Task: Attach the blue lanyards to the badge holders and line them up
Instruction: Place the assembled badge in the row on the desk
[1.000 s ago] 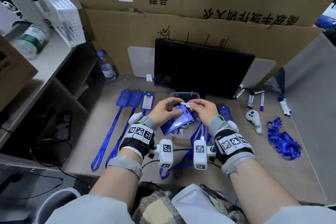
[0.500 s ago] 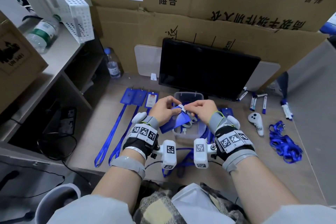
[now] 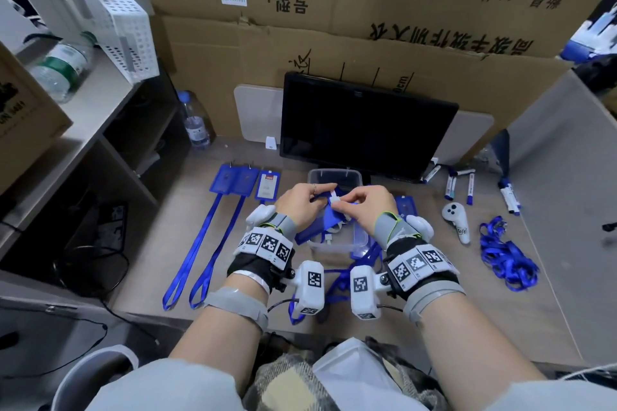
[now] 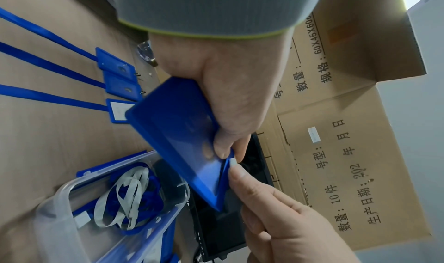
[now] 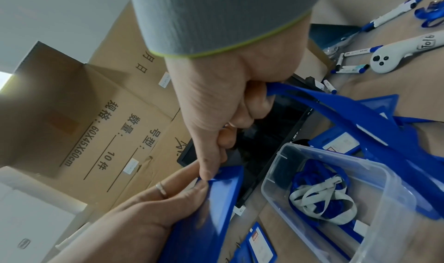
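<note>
My left hand [image 3: 315,197] grips a blue badge holder [image 3: 319,222] by its top corner, above a clear plastic box [image 3: 335,172]. In the left wrist view the thumb [image 4: 222,146] presses on the holder's face [image 4: 177,132]. My right hand [image 3: 341,207] pinches the white clip [image 3: 334,198] of a blue lanyard against the holder's top edge. Its curled fingers also hold the lanyard strap [image 5: 319,101], beside the holder [image 5: 211,216]. Three finished badges [image 3: 247,181] lie in a row at the left, straps [image 3: 203,243] running toward me.
A black monitor [image 3: 364,130] stands just behind the box. Loose lanyards [image 3: 507,257], a white controller [image 3: 456,219] and markers [image 3: 469,185] lie at the right. Another holder [image 3: 406,207] sits right of the box. A water bottle [image 3: 195,125] stands back left, by shelving.
Both hands have carried the holder and clip a little away from me, over the box. The holder has tipped more edge-on, and the hands have closed together at its top.
</note>
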Motion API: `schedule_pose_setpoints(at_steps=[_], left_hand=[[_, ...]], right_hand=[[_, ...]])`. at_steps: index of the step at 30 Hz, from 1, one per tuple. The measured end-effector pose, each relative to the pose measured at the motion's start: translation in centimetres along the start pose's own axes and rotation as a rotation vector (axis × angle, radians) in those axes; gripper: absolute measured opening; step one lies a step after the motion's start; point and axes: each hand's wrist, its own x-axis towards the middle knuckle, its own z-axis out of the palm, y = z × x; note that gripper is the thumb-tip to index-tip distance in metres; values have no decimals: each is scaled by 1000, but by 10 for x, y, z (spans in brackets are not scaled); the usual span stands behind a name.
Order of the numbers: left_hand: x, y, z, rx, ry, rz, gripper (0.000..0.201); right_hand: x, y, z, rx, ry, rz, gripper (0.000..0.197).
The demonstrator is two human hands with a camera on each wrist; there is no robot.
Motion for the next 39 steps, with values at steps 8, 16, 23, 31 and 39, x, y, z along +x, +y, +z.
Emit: schedule_pose_setpoints(at_steps=[8,16,23,31,39], left_hand=[[-1,2,5,22,112,-23,32],[-4,-8,-1,6,209,-41,26],[-14,-4,-5,-461,-18,-23,20],[-20,-16,-9,-639,81,-26,22],[-21,-31,-13,-755,267,-122,19]], right_hand=[[-3,6,-6,24,-56,-2,17],[-2,-2,-10,-6,36,-22,28],[-1,6,2,70,116,44,38],[-11,-14,35,211,-178,34,40],[-1,-7,48,71,-422,40,14]])
